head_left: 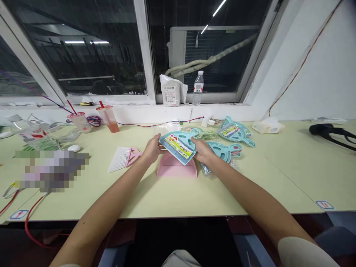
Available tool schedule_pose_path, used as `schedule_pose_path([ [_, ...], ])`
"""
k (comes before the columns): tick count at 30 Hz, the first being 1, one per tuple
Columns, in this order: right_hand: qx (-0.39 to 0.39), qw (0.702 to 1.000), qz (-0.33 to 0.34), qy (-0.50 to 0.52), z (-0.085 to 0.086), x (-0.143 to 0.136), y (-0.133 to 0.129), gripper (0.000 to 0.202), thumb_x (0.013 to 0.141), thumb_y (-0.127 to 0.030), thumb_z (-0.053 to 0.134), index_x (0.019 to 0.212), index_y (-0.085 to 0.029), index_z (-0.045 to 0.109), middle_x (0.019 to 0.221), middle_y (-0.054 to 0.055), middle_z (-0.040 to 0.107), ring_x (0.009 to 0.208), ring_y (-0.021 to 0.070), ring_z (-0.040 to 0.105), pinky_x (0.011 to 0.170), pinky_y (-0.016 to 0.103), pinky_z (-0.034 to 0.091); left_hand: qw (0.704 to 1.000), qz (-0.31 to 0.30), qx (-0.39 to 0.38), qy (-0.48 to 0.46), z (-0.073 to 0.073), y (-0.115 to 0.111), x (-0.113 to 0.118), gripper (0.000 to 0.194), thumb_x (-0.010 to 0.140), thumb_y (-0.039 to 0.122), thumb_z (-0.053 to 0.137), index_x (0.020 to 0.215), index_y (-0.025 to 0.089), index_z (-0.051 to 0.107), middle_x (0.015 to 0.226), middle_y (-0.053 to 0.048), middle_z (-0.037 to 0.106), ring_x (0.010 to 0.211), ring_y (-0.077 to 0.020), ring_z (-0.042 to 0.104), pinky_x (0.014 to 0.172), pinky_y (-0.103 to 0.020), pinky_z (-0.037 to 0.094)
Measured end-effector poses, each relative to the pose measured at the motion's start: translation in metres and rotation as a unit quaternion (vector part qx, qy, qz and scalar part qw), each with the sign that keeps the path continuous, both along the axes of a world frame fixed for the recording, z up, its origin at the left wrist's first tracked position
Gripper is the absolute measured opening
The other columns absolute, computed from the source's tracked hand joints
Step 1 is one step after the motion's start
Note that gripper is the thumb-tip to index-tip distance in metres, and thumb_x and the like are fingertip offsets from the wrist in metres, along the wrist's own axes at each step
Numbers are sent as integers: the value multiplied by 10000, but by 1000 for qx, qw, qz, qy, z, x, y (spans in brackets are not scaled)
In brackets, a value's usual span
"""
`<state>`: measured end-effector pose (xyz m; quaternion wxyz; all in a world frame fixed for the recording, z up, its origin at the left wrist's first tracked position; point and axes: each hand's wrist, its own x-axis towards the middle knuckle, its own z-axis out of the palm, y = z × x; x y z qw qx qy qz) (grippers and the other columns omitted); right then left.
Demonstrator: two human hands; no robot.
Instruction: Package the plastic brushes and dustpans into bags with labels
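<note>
Holding dustpan between outstretched hands

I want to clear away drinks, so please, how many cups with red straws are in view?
2. The left cup stands left of the coiled cable, the right cup right of it, both on the table.

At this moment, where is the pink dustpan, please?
In the head view, the pink dustpan lies on the table near the middle, partly hidden by the held blue dustpan set, to the right of the pink brush.
</note>
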<state>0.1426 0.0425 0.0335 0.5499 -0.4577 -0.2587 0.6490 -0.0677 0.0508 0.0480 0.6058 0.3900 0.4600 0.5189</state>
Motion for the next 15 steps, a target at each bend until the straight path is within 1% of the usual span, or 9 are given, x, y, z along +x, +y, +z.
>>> schedule_pose_path([
  [2,-9,1000,-18,7,3,-2,-3,125,1023,-249,525,951,-186,606,765,30,715,674,174,695,679,327,621,998,-28,-24,-53,5,-6,4,187,907,349,549,906,165,582,797,-75,633,723,-243,694,739,-439,612],
  [4,-12,999,-38,18,4,-4,-4,136,1034,-247,501,967,-189,605,773,26,714,680,168,693,677,324,623,994,-55,-27,-94,8,-12,7,108,884,262,543,904,163,579,749,-59,615,728,-247,705,775,-456,622],
  [7,-4,998,-49,33,2,-8,-4,153,1045,-248,475,991,-196,608,794,24,720,711,169,697,688,328,627,989,-81,-27,-122,7,-16,10,47,851,170,547,887,160,575,682,-47,589,749,-264,722,827,-486,623],
  [9,5,999,-29,33,0,-9,-4,162,1047,-259,467,1003,-202,612,811,31,727,738,178,702,699,338,629,990,-79,-29,-116,5,-15,9,64,836,126,553,889,149,583,699,-75,621,778,-280,734,842,-504,623],
  [11,17,999,11,31,0,-10,-5,200,1057,-298,442,1020,-205,615,842,46,738,764,190,708,715,355,628,992,-73,-23,-96,3,-10,5,115,827,86,545,916,120,610,768,-129,675,819,-293,745,842,-505,627],
  [13,32,998,57,25,2,-11,-7,278,1069,-372,400,1027,-201,615,874,71,747,779,206,713,727,380,625,995,-61,-11,-79,4,-4,-2,163,817,57,541,943,91,638,818,-168,707,848,-302,752,833,-492,633],
  [15,47,994,99,11,6,-9,-10,358,1067,-447,376,1019,-185,614,881,108,748,785,227,721,735,402,621,997,-43,1,-70,6,4,-12,183,805,53,565,959,74,660,834,-182,724,859,-312,757,824,-486,637],
])
